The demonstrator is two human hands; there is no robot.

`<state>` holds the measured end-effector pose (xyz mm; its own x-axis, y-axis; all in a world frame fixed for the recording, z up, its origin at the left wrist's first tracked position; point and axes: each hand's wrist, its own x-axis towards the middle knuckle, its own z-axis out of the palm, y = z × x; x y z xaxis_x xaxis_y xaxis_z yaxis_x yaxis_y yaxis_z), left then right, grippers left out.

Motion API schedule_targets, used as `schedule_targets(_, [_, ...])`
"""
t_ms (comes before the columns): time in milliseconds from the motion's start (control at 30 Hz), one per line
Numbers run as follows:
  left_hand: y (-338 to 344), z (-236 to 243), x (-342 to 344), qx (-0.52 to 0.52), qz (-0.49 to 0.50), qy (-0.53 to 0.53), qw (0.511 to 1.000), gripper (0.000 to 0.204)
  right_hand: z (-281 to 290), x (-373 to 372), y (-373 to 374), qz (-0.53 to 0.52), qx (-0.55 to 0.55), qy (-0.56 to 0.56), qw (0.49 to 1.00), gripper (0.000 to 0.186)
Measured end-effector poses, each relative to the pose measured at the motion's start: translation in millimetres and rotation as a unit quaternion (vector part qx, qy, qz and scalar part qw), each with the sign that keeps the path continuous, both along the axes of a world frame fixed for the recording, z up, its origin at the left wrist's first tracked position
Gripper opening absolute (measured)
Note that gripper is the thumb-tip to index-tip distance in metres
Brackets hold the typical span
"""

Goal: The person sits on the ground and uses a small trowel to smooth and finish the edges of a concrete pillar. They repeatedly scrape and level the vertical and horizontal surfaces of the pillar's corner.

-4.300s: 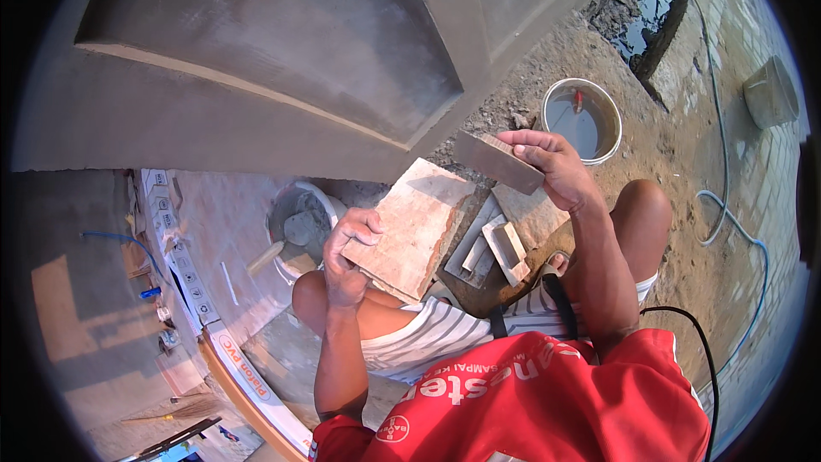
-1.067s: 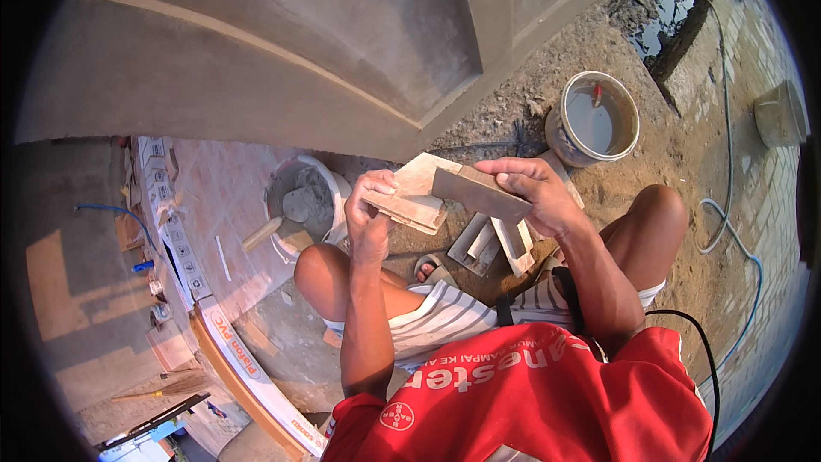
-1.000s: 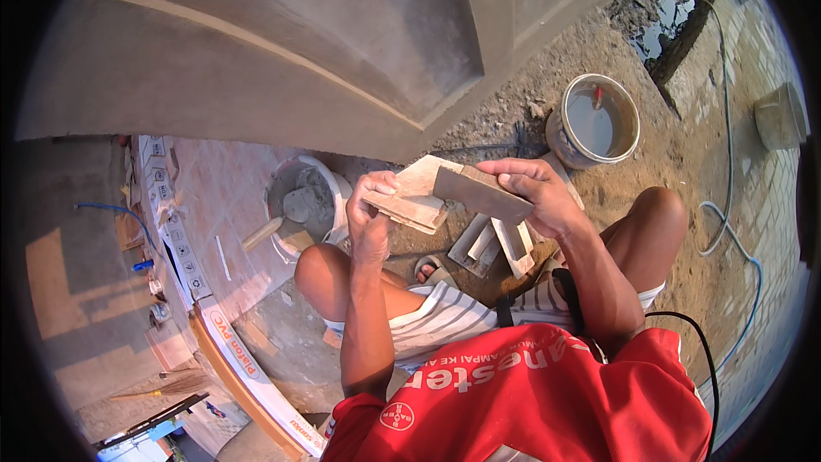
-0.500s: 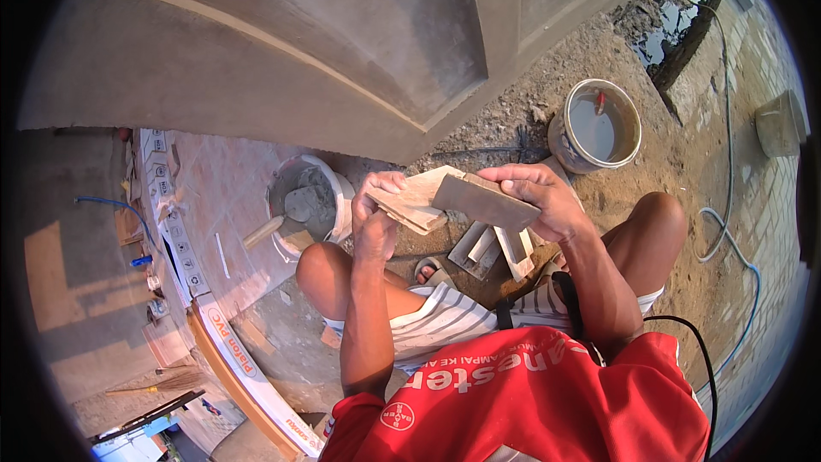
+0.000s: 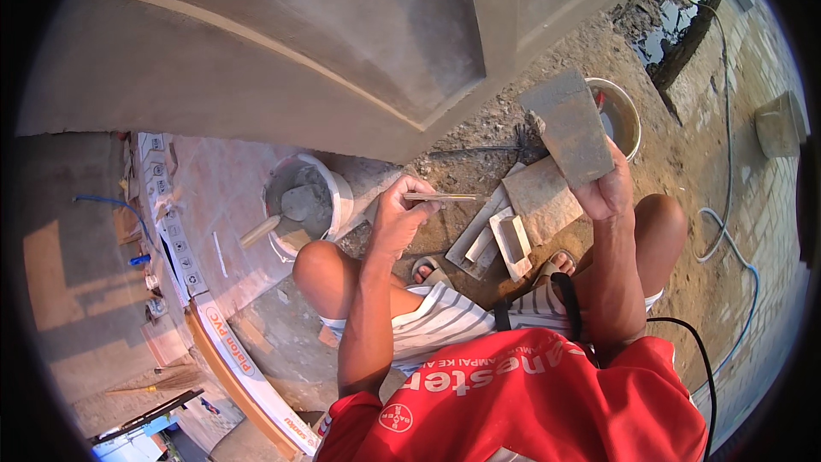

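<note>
Basically, grey plastered wall [image 5: 256, 60] beyond the mortar bucket [image 5: 343, 198]; grey rectangular slab [image 5: 564, 124] well right of that bucket, right hand [image 5: 609, 190] gripping its lower end, fingers partly hidden; beige slab [image 5: 540, 197] on ground, also right; left hand [image 5: 398, 216] just right of bucket, fingers pinching a thin slab [image 5: 446, 197], seen edge-on.

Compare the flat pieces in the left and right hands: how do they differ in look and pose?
The left piece, in the left hand, is seen edge-on as a thin strip; the right piece, in the right hand, shows a broad face. The left piece's visible edge is brownish; the right piece's face is grey. Each is held above the ground.
</note>
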<state>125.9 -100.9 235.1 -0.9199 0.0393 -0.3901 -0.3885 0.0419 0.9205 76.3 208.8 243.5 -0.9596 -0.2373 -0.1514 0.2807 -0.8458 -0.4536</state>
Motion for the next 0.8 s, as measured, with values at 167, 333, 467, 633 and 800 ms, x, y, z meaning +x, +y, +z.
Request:
schedule_targets(167, [3.1, -1.5, -4.8, -0.059, 0.015, -0.047, 0.997, 0.014, -0.8, -5.1, 1.9, -0.06, -0.022, -0.054, 0.997, 0.034])
schedule_targets(333, [-1.4, 4.0, 5.7, -0.027, 0.05, -0.04, 0.998, 0.025, 4.1, -7.1, -5.0, -0.077, -0.06, -0.073, 0.993, 0.032])
schedule_targets(467, [3.6, 17.9, 26.5, 0.025, 0.172, -0.066, 0.983, 0.031, 3.3, -3.8, -4.8, -0.048, -0.082, -0.042, 0.995, 0.031])
schedule_targets(633, [-2.3, -35.6, 63.6, 0.199, 0.363, -0.192, 0.89, 0.032, 7.6, -6.7, -12.1, -0.048, -0.078, -0.041, 0.995, 0.035])
schedule_targets(800, [24.4, -97.5, 73.8, 0.285, 0.477, -0.265, 0.788, 0.028, 7.1, -8.4, -15.8, -0.037, -0.083, -0.021, 0.996, 0.036])
